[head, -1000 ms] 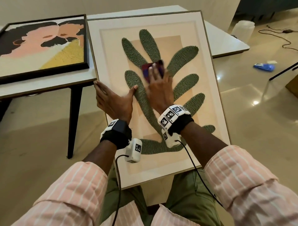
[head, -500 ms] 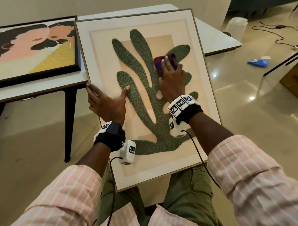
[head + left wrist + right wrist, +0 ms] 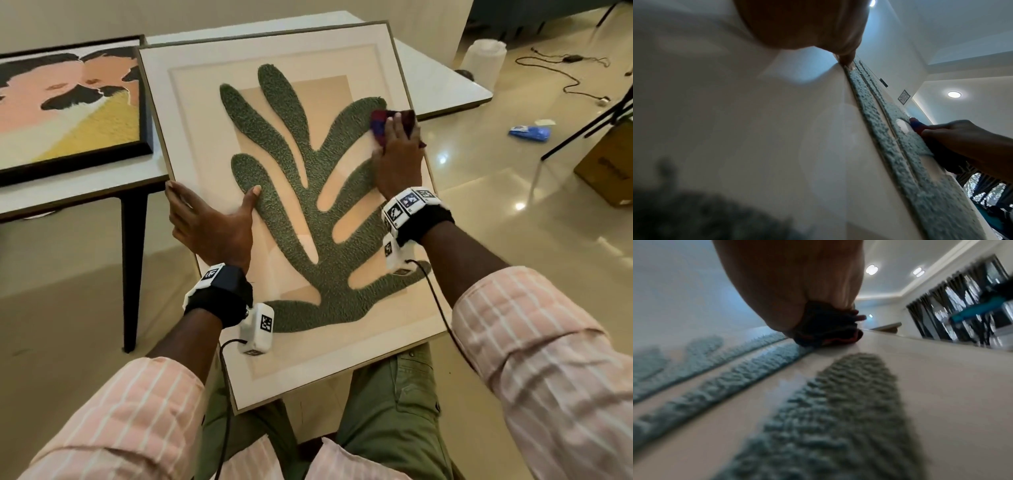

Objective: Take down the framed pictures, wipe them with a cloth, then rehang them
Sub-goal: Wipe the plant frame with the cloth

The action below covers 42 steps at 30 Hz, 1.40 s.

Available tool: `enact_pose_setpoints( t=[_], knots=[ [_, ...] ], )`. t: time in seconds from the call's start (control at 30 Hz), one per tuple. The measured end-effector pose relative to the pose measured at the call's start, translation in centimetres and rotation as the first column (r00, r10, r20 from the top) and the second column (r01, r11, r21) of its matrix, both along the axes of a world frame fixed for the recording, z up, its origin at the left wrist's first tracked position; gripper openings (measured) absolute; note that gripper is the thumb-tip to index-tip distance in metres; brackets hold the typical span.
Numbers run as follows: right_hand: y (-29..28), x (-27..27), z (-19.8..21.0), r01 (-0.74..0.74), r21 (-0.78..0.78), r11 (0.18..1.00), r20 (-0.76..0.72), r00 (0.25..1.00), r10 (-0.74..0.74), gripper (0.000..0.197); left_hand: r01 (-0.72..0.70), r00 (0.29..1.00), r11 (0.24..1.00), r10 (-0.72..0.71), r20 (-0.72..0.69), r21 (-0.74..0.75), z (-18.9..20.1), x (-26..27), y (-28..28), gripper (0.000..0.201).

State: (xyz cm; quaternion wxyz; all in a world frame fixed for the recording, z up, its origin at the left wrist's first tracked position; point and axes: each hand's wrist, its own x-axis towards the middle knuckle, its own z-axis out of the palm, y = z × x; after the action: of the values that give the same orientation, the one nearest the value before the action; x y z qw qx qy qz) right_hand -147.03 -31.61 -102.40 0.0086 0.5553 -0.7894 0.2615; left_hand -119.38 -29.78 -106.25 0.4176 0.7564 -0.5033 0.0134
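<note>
A large framed picture (image 3: 191, 113) with a green leaf shape (image 3: 308, 212) rests on my lap and leans on the white table (image 3: 435, 85). My left hand (image 3: 212, 197) grips its left edge, thumb on the glass and fingers behind the frame. My right hand (image 3: 397, 150) holds a bunched dark red and blue cloth (image 3: 380, 120) against the glass near the right edge. In the right wrist view the cloth (image 3: 828, 327) is squeezed under the palm. The left wrist view shows the right hand (image 3: 962, 138) on the cloth (image 3: 916, 126) at the leaf's tip.
A second, black-framed picture (image 3: 68, 109) lies flat on the table at the left. On the floor to the right are a white container (image 3: 484, 61), a cable (image 3: 565, 68), a blue packet (image 3: 529, 133), a black stand leg (image 3: 589, 126) and a cardboard box (image 3: 609, 164).
My right hand has slid the cloth from the middle of the leaf out to the picture's right edge. The left hand keeps its hold on the left edge.
</note>
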Motion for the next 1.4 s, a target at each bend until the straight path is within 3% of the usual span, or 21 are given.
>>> enact_pose_setpoints(
  t=[0.07, 0.2, 0.3, 0.37, 0.43, 0.5, 0.57, 0.63, 0.7, 0.83, 0.93, 1.0, 1.07, 1.1, 1.2, 1.23, 1.33, 1.37, 1.4],
  knots=[
    [0.0, 1.3, 0.6, 0.066, 0.085, 0.994, 0.000, 0.998, -0.066, 0.066, -0.002, 1.000, 1.000, 0.002, 0.000, -0.008, -0.1, 0.0, -0.1, 0.129],
    [1.7, 4.4, -1.3, -0.110, 0.110, 0.988, -0.284, 0.949, 0.137, 0.064, 0.004, 1.000, 1.000, -0.004, 0.006, -0.002, -0.1, -0.2, -0.1, 0.128],
    [2.1, 5.8, -1.2, -0.014, 0.054, 0.998, -0.120, 0.993, 0.021, 0.063, 0.005, 1.000, 1.000, -0.005, 0.017, -0.003, -0.1, 0.1, -0.1, 0.128],
    [2.9, 9.0, -0.7, 0.055, 0.079, 0.995, -0.098, 0.994, -0.048, 0.064, 0.023, 1.000, 1.000, -0.023, 0.016, -0.003, -0.2, 0.2, -0.2, 0.128],
    [4.2, 13.8, -1.0, -0.102, 0.049, 0.994, -0.229, 0.967, 0.110, 0.063, 0.037, 0.999, 0.999, -0.037, 0.001, -0.008, -0.4, 0.4, -0.5, 0.123],
    [5.1, 17.1, -2.4, -0.354, 0.082, 0.932, -0.385, 0.851, 0.357, 0.060, 0.047, 0.998, 0.998, -0.048, -0.034, -0.049, -0.7, 0.8, -0.6, 0.110],
    [4.7, 17.7, -2.7, -0.464, 0.082, 0.882, -0.399, 0.795, 0.456, 0.060, 0.079, 0.990, 0.989, -0.093, -0.110, -0.124, -1.0, 1.5, -0.6, 0.087],
    [3.9, 17.9, -2.2, -0.379, 0.003, 0.925, -0.224, 0.901, 0.370, 0.064, 0.117, 0.970, 0.975, -0.154, -0.190, -0.191, -1.3, 2.4, -0.4, 0.068],
    [3.5, 19.2, -1.5, -0.294, -0.026, 0.956, -0.147, 0.947, 0.287, 0.066, 0.142, 0.949, 0.957, -0.205, -0.239, -0.254, -1.6, 3.0, -0.2, 0.060],
    [2.6, 22.8, -0.6, -0.527, 0.091, 0.845, -0.347, 0.779, 0.523, 0.062, 0.150, 0.898, 0.909, -0.289, -0.330, -0.388, -1.6, 3.5, 0.3, 0.057],
    [2.2, 24.0, -0.3, -0.572, 0.078, 0.816, -0.352, 0.750, 0.560, 0.058, 0.099, 0.813, 0.875, -0.345, -0.468, -0.474, -1.4, 3.9, 0.8, 0.052],
    [2.6, 24.7, -1.2, -0.693, 0.132, 0.709, -0.451, 0.595, 0.665, 0.055, 0.088, 0.793, 0.861, -0.365, -0.487, -0.501, -2.0, 4.5, 1.6, 0.053],
    [2.7, 23.5, -1.9, -0.785, 0.197, 0.587, -0.536, 0.415, 0.735, 0.056, 0.086, 0.816, 0.901, -0.309, -0.489, -0.425, -2.5, 4.8, 2.5, 0.053],
    [2.4, 22.5, -2.1, -0.790, 0.171, 0.588, -0.551, 0.418, 0.722, 0.056, 0.095, 0.832, 0.930, -0.270, -0.485, -0.354, -2.7, 4.6, 2.7, 0.055],
    [3.3, 21.1, -1.8, -0.622, 0.036, 0.782, -0.386, 0.713, 0.586, 0.059, 0.135, 0.882, 0.964, -0.222, -0.415, -0.228, -2.7, 4.3, 2.6, 0.059],
    [3.9, 21.4, -2.0, -0.600, 0.066, 0.797, -0.401, 0.715, 0.572, 0.060, 0.146, 0.891, 0.966, -0.223, -0.395, -0.215, -2.7, 4.2, 2.6, 0.059],
    [5.0, 20.5, -2.9, -0.717, 0.138, 0.684, -0.492, 0.550, 0.675, 0.057, 0.143, 0.918, 0.973, -0.198, -0.343, -0.179, -2.9, 4.2, 2.1, 0.063],
    [4.8, 19.9, -2.8, -0.701, 0.108, 0.705, -0.476, 0.586, 0.655, 0.057, 0.147, 0.925, 0.975, -0.195, -0.326, -0.165, -3.1, 4.2, 2.1, 0.065],
    [4.8, 19.4, -2.6, -0.637, 0.066, 0.768, -0.428, 0.678, 0.598, 0.058, 0.146, 0.930, 0.979, -0.185, -0.317, -0.143, -3.3, 4.2, 2.0, 0.065]
  ],
)
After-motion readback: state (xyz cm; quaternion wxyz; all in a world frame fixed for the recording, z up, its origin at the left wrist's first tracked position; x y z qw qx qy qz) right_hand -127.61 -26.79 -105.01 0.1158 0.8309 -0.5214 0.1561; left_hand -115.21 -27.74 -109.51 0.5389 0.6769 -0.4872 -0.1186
